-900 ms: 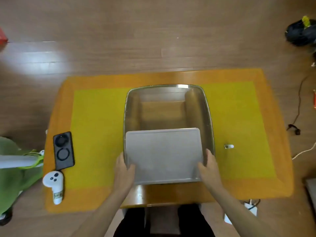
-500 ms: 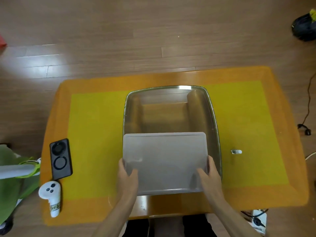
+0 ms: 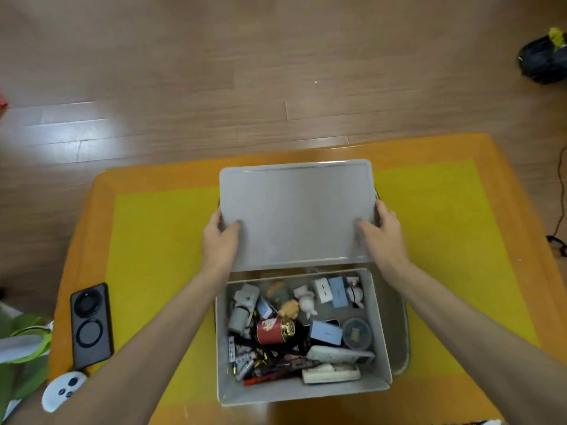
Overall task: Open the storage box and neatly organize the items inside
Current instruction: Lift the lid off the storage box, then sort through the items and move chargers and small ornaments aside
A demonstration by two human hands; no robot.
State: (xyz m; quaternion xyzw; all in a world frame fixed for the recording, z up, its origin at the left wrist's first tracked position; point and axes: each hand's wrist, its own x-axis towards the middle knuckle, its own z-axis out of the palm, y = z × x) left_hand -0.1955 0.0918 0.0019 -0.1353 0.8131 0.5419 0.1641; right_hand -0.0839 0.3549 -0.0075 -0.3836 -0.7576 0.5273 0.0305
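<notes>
**Head view: lid off, box contents in sight**

Head camera looks down on the grey lid (image 3: 296,213), which I see held flat in the centre of the frame, above the far part of the storage box (image 3: 302,391). My left hand (image 3: 219,237) grips the lid's left edge, fingers curled round the rim with the thumb lying on top; my right hand (image 3: 382,233) does the same on the right edge. Both are closed on the lid, neither one spread wide.

Below the lid, toward the lower centre of the frame, the grey box stands open on the yellow mat (image 3: 159,256), which lies on an orange table (image 3: 82,240). Inside is a loose jumble. A red can with a gold cap (image 3: 274,331) lies on its side near the middle. A pale blue rectangular block (image 3: 326,332) sits just right of it, beside a round dark container (image 3: 357,332). Small white figurines (image 3: 306,302) lie toward the far wall, with a white and a blue block (image 3: 331,291) next to them. A white power strip (image 3: 331,374) rests along the near wall, and batteries and pens (image 3: 254,365) crowd the near left corner.

At the lower left of the frame, a black phone (image 3: 91,325) lies at the table's edge, with a white controller (image 3: 63,391) just below it.
</notes>
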